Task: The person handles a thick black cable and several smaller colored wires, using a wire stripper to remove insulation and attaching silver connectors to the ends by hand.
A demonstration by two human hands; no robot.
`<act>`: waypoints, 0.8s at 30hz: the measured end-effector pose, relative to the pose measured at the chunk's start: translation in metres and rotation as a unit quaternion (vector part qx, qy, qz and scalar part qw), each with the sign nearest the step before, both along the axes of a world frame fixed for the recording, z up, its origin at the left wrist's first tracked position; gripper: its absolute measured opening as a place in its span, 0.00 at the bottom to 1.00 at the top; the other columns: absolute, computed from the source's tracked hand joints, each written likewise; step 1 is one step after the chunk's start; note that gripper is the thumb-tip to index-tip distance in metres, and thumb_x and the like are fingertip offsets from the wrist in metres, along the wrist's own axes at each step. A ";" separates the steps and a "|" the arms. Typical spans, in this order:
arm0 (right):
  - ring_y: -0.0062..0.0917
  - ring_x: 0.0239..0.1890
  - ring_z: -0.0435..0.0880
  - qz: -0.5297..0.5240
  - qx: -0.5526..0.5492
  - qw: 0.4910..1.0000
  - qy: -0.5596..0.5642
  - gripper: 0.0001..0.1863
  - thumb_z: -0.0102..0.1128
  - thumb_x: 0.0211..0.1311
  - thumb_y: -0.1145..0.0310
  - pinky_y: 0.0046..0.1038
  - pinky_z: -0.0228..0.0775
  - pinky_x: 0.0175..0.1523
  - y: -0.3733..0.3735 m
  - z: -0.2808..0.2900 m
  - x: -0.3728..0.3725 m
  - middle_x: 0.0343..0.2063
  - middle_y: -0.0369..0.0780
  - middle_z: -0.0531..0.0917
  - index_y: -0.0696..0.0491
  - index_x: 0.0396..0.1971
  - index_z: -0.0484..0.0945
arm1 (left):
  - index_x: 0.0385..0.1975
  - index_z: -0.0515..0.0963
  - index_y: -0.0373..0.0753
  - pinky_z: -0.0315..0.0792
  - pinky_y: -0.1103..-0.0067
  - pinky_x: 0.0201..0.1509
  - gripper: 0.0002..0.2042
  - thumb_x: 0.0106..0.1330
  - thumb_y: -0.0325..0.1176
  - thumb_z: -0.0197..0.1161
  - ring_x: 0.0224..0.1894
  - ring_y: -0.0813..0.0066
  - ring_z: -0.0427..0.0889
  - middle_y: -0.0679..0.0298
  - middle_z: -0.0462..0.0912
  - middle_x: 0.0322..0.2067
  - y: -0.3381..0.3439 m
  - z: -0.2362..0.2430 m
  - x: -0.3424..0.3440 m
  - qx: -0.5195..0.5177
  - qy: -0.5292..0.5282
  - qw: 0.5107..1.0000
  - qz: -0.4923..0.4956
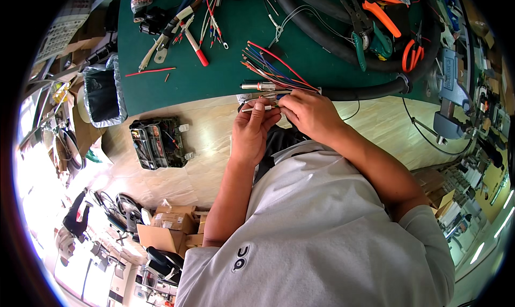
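Observation:
My left hand (252,124) pinches a slim white-and-silver cylindrical piece (268,108) at the front edge of the green bench. My right hand (311,116) is closed right beside it, fingertips on the thin wire end at that piece. Just above my hands lie another silver cylindrical connector (266,86) and a fanned bundle of red, blue, white and orange wires (279,65) coming from a thick black cable (370,91). The exact tips under my fingers are partly hidden.
The green bench (204,79) holds lugged cables (179,25), pliers and strippers (378,17), red-handled scissors (412,57). A grey vise (450,76) is at the right. A lined bin (104,92), toolbox (156,142) and cardboard boxes (174,221) stand left. Another person (72,226) is lower left.

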State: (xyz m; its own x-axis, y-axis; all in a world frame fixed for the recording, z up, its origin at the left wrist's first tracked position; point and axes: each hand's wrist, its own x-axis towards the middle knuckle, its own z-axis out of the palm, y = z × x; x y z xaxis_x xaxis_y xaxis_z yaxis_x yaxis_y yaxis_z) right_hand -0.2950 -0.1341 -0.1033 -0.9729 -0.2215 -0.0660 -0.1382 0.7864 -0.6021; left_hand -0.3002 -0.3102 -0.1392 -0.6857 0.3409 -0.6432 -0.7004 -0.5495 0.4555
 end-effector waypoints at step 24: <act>0.30 0.35 0.73 0.025 0.065 0.992 0.106 0.04 0.56 0.55 0.67 0.31 0.71 0.38 -0.003 -0.006 0.001 0.29 0.37 0.72 0.51 0.24 0.75 | 0.47 0.74 0.35 0.78 0.76 0.51 0.11 0.73 0.35 0.54 0.45 0.71 0.83 0.57 0.81 0.45 -0.001 0.000 -0.005 -0.030 0.004 0.999 -0.031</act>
